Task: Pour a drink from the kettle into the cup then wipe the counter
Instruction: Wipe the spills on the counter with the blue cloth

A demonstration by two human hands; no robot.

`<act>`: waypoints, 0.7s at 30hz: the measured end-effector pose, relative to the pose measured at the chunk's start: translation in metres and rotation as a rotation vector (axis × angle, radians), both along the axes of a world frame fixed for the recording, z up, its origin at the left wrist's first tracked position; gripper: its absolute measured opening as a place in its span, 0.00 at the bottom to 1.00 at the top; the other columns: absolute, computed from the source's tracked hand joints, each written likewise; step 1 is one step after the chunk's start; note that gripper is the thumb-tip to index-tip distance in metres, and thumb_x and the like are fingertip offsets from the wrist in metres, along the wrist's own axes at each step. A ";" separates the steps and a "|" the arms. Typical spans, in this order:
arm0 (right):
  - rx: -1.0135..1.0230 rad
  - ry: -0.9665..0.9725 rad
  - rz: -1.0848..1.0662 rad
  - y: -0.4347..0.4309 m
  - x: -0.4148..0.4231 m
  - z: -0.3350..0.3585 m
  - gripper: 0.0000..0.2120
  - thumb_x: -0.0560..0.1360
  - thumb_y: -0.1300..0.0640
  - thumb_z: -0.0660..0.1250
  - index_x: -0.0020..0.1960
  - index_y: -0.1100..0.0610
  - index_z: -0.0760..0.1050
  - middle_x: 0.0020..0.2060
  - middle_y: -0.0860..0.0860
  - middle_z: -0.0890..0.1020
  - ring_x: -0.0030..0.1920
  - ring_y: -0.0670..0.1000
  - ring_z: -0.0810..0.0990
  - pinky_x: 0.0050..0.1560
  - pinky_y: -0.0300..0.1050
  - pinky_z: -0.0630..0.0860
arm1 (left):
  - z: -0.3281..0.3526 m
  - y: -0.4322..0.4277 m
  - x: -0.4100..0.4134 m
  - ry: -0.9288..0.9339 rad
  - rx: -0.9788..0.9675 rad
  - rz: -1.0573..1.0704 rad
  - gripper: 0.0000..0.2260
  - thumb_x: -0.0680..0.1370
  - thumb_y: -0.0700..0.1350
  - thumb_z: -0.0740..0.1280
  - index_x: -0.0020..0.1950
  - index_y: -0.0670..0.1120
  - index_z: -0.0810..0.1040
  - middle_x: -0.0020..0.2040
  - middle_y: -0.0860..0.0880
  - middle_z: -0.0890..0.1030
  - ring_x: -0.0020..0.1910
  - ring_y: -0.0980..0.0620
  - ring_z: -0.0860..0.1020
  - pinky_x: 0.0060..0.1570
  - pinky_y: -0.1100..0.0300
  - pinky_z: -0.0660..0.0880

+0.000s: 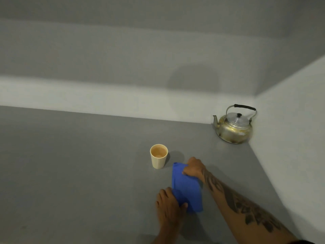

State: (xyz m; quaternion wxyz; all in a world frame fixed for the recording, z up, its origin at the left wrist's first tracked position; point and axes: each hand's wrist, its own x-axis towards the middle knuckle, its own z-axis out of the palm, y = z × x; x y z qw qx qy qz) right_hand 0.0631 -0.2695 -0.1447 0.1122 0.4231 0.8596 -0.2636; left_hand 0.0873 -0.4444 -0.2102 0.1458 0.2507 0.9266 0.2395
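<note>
The cup [159,156] stands upright on the counter [70,164] and holds a light brown drink, so the pouring looks finished and the wiping is the step in hand. The kettle [233,125] sits in the far right corner, well apart from the hands, with its lid on. A blue cloth [187,187] lies folded on the counter just beside the cup, on its right. The right hand [194,169] is closed on the far end of the cloth, and the left hand [168,203] grips the near end with the thumb pressed on top.

The main risk is the cup. The far corner of the cloth is very near to its base, so a stroke to the left can push it over and spill the drink. The cup looks light, so even a small touch may tip it. A safer way is to wipe away from it or to move it first
</note>
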 end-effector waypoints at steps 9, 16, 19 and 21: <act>-0.196 0.045 0.291 -0.035 0.016 0.093 0.12 0.69 0.61 0.71 0.49 0.66 0.77 0.41 0.58 0.78 0.40 0.53 0.77 0.35 0.42 0.75 | 0.016 -0.018 -0.034 -0.184 0.112 -0.046 0.31 0.62 0.67 0.72 0.58 0.51 0.73 0.57 0.49 0.72 0.58 0.49 0.71 0.58 0.55 0.71; -0.311 0.215 0.396 -0.070 0.000 0.135 0.06 0.69 0.65 0.71 0.44 0.58 0.77 0.37 0.53 0.78 0.38 0.49 0.77 0.34 0.39 0.74 | 0.044 -0.060 -0.068 -0.686 0.576 0.068 0.17 0.64 0.43 0.80 0.49 0.46 0.78 0.45 0.48 0.83 0.40 0.55 0.80 0.33 0.67 0.76; -0.317 0.326 0.412 -0.089 -0.026 0.138 0.08 0.67 0.67 0.71 0.40 0.56 0.77 0.35 0.53 0.78 0.36 0.48 0.76 0.36 0.40 0.73 | 0.047 -0.090 -0.091 -0.752 0.678 0.179 0.26 0.53 0.46 0.80 0.48 0.42 0.79 0.48 0.40 0.84 0.41 0.46 0.81 0.41 0.55 0.80; -0.306 0.380 0.410 -0.106 -0.046 0.135 0.09 0.66 0.68 0.72 0.42 0.58 0.78 0.36 0.56 0.78 0.37 0.49 0.75 0.37 0.41 0.73 | 0.048 -0.113 -0.107 -0.753 0.694 0.224 0.23 0.56 0.43 0.81 0.47 0.43 0.79 0.47 0.41 0.84 0.42 0.45 0.82 0.44 0.51 0.80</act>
